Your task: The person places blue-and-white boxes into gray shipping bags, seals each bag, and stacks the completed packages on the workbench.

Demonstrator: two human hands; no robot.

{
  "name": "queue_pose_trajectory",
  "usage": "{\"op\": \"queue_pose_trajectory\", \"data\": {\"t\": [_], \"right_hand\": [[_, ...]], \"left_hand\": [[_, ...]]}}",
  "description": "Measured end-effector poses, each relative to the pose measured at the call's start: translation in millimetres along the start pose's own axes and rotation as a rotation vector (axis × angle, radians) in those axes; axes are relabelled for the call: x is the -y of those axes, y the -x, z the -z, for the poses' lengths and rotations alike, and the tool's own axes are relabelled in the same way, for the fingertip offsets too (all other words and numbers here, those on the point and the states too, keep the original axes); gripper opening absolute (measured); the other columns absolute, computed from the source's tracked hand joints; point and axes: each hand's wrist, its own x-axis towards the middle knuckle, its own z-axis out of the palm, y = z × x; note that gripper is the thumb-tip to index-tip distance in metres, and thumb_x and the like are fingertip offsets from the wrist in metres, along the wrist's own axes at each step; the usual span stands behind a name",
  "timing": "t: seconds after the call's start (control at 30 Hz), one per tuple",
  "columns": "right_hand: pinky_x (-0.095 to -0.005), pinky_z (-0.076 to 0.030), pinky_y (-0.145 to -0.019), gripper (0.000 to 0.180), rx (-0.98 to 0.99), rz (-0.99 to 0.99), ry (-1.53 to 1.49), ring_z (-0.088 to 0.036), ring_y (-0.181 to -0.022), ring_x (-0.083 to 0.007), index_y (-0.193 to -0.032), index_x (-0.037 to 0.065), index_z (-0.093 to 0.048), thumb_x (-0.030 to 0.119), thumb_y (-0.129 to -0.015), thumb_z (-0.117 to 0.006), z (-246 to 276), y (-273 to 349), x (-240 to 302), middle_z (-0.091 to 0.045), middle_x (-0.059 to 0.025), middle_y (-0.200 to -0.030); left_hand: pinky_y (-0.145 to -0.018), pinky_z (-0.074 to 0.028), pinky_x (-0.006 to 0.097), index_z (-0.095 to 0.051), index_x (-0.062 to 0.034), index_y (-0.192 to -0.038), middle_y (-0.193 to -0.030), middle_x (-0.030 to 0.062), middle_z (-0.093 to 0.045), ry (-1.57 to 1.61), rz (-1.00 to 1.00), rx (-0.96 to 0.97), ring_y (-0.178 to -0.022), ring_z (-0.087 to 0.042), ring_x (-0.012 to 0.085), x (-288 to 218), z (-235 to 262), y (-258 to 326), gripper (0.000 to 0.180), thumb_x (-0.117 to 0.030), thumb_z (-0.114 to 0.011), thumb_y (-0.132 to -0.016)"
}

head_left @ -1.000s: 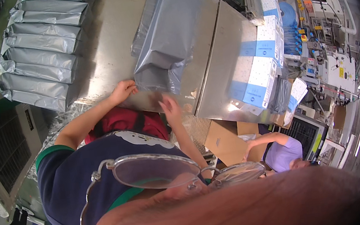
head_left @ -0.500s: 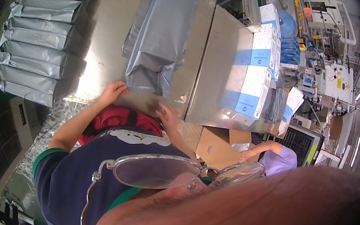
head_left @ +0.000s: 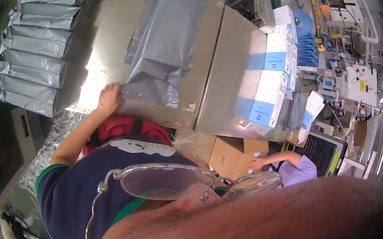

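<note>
A flat grey plastic mailing bag [head_left: 161,50] lies on the metal table, its creased near end close to the table's front edge. My left hand [head_left: 110,99] is at the near left corner of this bag, fingers curled in and closed at the corner; the fingertips are partly hidden. My right hand is out of sight, with the right forearm hidden behind my body and the glasses. Under the top bag, more grey plastic [head_left: 137,41] shows along its left side.
Filled grey packages [head_left: 35,68] stand in a row at the far left. White and blue boxes [head_left: 267,93] line the metal surface [head_left: 225,80] on the right. A co-worker's hand [head_left: 256,163] is at an open cardboard box [head_left: 226,156]. Machinery [head_left: 359,84] stands at far right.
My left hand has moved slightly left to the bag's corner. My right hand has left the view. A blurred thing between my hands is gone from sight, and the bag's near end looks flatter.
</note>
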Motion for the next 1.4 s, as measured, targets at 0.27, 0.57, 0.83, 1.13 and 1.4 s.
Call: {"op": "queue_pose_trajectory", "data": {"t": [0.27, 0.57, 0.83, 1.13, 1.4], "right_hand": [[-0.0287, -0.034, -0.062, 0.039, -0.799, 0.427, 0.731, -0.047, -0.065, -0.0164, -0.102, 0.012, -0.049, 0.010, -0.063, -0.052, 220, -84, 43, -0.048, -0.0040, -0.070], [-0.0213, -0.036, -0.055, 0.015, -1.207, 0.342, -0.623, -0.043, -0.059, -0.0089, -0.073, 0.000, -0.052, 0.012, -0.081, -0.046, 273, -122, 43, -0.047, -0.0027, -0.061], [-0.0339, -0.036, -0.071, 0.029, -1.170, 0.609, -0.106, -0.046, -0.081, -0.0254, -0.085, 0.002, -0.049, 0.017, -0.064, -0.062, 224, -102, 85, -0.048, -0.0099, -0.085], [-0.0368, -0.034, -0.069, 0.019, -1.383, 0.499, -0.305, -0.045, -0.077, -0.0276, -0.075, 0.002, -0.046, 0.012, -0.065, -0.059, 244, -157, 89, -0.048, -0.0101, -0.081], [-0.0443, -0.035, -0.061, 0.016, -1.064, 0.169, 0.071, -0.050, -0.070, -0.0327, -0.070, 0.004, -0.052, 0.019, -0.067, -0.047, 275, -206, 149, -0.053, -0.0141, -0.070]], "left_hand": [[-0.097, -0.018, 0.043, -0.042, -0.0083, -0.108, -0.114, 0.0073, -0.040, -0.582, -0.966, -0.096, -0.111, -0.034, 0.0197, 20, 22, -56, 0.044, -0.010, -0.048, -0.065], [-0.043, -0.033, 0.024, -0.049, -0.0001, -0.052, -0.046, -0.0006, -0.042, 0.923, 0.276, -0.304, -0.044, -0.040, 0.0089, 29, 23, -112, 0.029, -0.017, -0.053, -0.075], [-0.041, -0.028, 0.022, -0.049, 0.0001, -0.054, -0.048, -0.0033, -0.040, 0.952, 0.267, -0.387, -0.045, -0.032, 0.0049, 29, 22, -98, 0.037, -0.028, -0.051, -0.079], [-0.039, -0.026, 0.023, -0.045, -0.0024, -0.049, -0.044, -0.0025, -0.037, 0.862, 0.301, -0.447, -0.042, -0.031, 0.0058, 61, 8, -102, 0.043, -0.033, -0.047, -0.080], [-0.075, -0.037, 0.039, -0.043, 0.0015, -0.102, -0.105, 0.0181, -0.045, -0.162, 0.214, -0.457, -0.094, -0.044, 0.0302, 250, -97, -119, 0.031, -0.016, -0.033, -0.079]]}}
